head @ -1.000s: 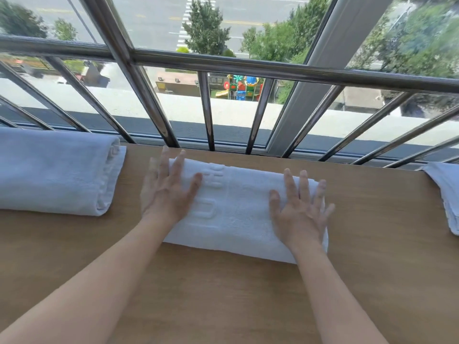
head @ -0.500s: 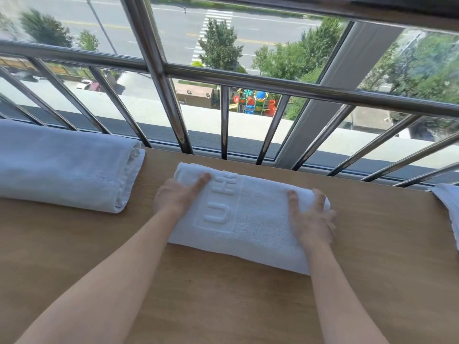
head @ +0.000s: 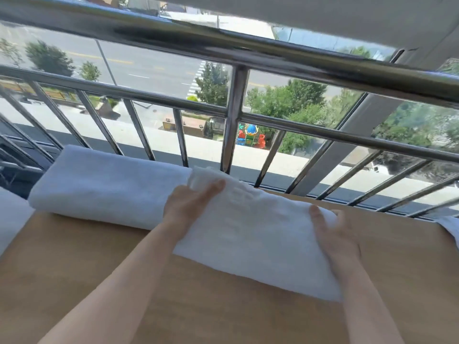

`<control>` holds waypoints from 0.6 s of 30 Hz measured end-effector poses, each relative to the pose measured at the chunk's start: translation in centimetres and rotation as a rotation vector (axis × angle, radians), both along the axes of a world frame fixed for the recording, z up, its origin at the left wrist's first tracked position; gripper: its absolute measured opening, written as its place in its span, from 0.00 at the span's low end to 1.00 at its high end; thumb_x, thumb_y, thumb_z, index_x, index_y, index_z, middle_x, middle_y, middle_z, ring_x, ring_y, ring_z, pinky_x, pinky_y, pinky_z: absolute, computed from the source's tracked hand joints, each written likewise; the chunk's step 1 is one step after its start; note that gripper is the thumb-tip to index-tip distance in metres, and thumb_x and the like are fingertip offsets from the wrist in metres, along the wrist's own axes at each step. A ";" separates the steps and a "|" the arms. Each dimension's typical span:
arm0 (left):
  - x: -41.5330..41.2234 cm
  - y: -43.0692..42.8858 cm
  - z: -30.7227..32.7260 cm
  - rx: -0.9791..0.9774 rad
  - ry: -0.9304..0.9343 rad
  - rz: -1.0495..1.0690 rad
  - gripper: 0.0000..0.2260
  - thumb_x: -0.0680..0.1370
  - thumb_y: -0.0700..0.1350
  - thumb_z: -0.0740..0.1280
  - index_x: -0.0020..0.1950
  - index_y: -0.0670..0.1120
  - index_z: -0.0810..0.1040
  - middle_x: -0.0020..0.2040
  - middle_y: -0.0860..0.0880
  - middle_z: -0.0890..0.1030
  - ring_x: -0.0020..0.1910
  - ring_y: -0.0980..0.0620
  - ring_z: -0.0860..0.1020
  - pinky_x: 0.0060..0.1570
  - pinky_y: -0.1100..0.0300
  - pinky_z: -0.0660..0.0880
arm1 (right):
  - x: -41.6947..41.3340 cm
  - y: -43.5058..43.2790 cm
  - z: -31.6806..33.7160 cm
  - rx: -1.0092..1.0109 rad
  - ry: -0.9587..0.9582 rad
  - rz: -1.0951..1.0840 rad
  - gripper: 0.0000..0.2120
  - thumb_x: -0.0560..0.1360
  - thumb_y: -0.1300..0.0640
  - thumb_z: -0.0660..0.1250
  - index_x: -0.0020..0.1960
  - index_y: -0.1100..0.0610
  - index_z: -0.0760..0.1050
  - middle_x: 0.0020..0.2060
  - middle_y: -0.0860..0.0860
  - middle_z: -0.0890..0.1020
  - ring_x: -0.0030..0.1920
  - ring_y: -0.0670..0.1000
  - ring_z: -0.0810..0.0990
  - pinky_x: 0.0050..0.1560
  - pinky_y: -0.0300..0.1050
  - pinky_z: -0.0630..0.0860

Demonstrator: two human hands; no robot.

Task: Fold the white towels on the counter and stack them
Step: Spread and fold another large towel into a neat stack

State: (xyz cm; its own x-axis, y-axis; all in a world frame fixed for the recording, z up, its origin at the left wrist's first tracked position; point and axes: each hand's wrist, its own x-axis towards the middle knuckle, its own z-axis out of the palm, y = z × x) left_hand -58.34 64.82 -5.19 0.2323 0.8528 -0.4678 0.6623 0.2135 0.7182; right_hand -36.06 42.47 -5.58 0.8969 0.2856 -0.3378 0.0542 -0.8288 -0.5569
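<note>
The folded towel (head: 250, 239) sits at the centre of the view, slanting from 11 o'clock down to 5 o'clock over the wooden counter (head: 223, 311). The left hand (head: 188, 204) grips its far-left end: the thumb lies on top and the fingers are hidden beneath the cloth. The right hand (head: 334, 237) holds the right end, thumb on top and fingers curled round the edge, though they are smeared by motion blur. Whether the towel's underside touches the counter cannot be told. A faint raised pattern on its top face is too blurred to read, and no other writing or label is legible.

At 9 o'clock a second folded white towel (head: 106, 187) lies along the counter's far edge. The held towel's left end covers its right end, and contact between them is unclear. At 3 o'clock a corner of another white towel (head: 450, 228) is cut off by the frame. A white shape (head: 10, 217) at the left border cannot be identified. Behind, from 9 to 3 o'clock, runs a steel railing (head: 236, 53), with a colourful playground (head: 250, 137) small beyond the bars.
</note>
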 end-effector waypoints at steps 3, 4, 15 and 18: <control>-5.3 4.1 2.2 -0.006 -0.035 0.038 0.46 0.51 0.82 0.66 0.53 0.47 0.76 0.47 0.52 0.79 0.44 0.52 0.78 0.41 0.53 0.74 | -4.8 4.0 2.4 0.044 -0.060 0.025 0.27 0.72 0.25 0.56 0.57 0.45 0.64 0.48 0.48 0.76 0.49 0.56 0.75 0.50 0.51 0.70; -7.2 5.7 2.9 -0.004 -0.043 0.049 0.45 0.50 0.82 0.66 0.51 0.48 0.76 0.47 0.52 0.79 0.44 0.51 0.78 0.41 0.53 0.74 | -6.5 5.7 3.1 0.050 -0.068 0.040 0.28 0.71 0.24 0.55 0.57 0.45 0.64 0.48 0.48 0.77 0.50 0.57 0.76 0.51 0.51 0.71; -22.5 24.4 6.5 0.103 -0.038 0.158 0.51 0.56 0.80 0.69 0.65 0.43 0.75 0.56 0.46 0.77 0.42 0.48 0.76 0.44 0.55 0.71 | -19.3 26.8 5.9 0.094 -0.118 0.214 0.37 0.73 0.27 0.57 0.71 0.52 0.64 0.64 0.59 0.77 0.65 0.62 0.74 0.61 0.53 0.70; -22.8 27.0 4.8 0.104 0.008 0.156 0.54 0.58 0.80 0.68 0.70 0.40 0.72 0.63 0.42 0.76 0.48 0.46 0.73 0.48 0.53 0.69 | -19.8 29.7 4.7 0.085 -0.129 0.216 0.36 0.74 0.28 0.58 0.70 0.53 0.63 0.64 0.60 0.76 0.65 0.63 0.74 0.61 0.53 0.70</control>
